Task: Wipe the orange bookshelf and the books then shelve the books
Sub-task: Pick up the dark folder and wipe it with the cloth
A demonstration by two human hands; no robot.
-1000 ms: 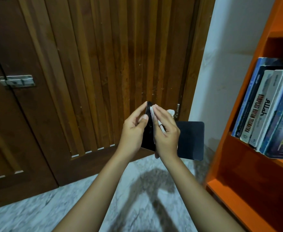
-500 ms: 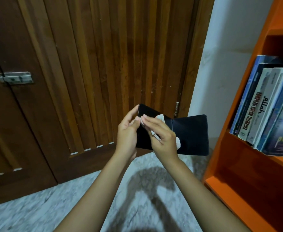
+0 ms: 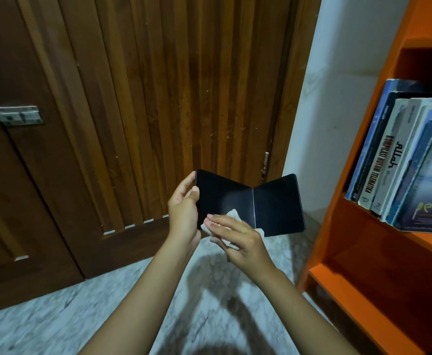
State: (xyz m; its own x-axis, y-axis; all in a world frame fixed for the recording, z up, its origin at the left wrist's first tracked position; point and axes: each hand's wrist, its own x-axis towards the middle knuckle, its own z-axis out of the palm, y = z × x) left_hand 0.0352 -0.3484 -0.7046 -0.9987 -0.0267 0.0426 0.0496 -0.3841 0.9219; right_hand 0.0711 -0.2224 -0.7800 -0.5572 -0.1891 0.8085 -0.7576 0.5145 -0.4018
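Observation:
A thin black book (image 3: 273,203) hangs spread open in the air before the wooden door, its dark inner faces toward me. My left hand (image 3: 184,208) grips its left edge, thumb on the front. My right hand (image 3: 238,239) presses a crumpled white cloth (image 3: 231,216) against the lower part of the left page, fingers fairly straight over it. The orange bookshelf (image 3: 337,231) stands at the right, with several books (image 3: 401,160) leaning on its middle shelf.
A brown slatted wooden door (image 3: 158,98) with a metal latch (image 3: 12,116) fills the background. A white wall (image 3: 337,98) lies between door and shelf. Marbled grey floor (image 3: 56,316) is below my arms. The lower orange shelf board (image 3: 350,303) sticks out at bottom right.
The book has swung from nearly edge-on to fully spread open. My right hand with the cloth has slid from the top of the left page down to its lower edge.

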